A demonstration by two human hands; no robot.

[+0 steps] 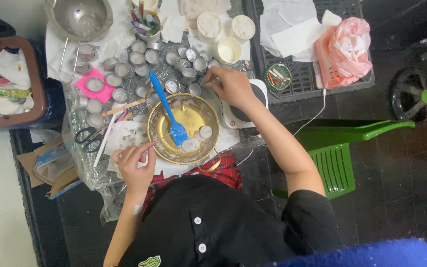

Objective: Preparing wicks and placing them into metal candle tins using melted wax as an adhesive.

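Brass bowl (156, 129) with blue spatula (168, 111), mid-bench.

The bowl sits on the bench (124, 136) with small wax discs (197, 138) at its near right. My left hand (134, 163) pinches a thin wick beside its left rim; my right hand (231, 86) closes narrowly on a small tin cup (208, 80) past its far right rim.

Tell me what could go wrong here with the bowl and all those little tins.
The right hand reaches among crowded small metal tins, so a brush could topple some. The blue spatula leans loose in the gold bowl and may slide out. The left hand holds a thin wick near the bowl's rim.
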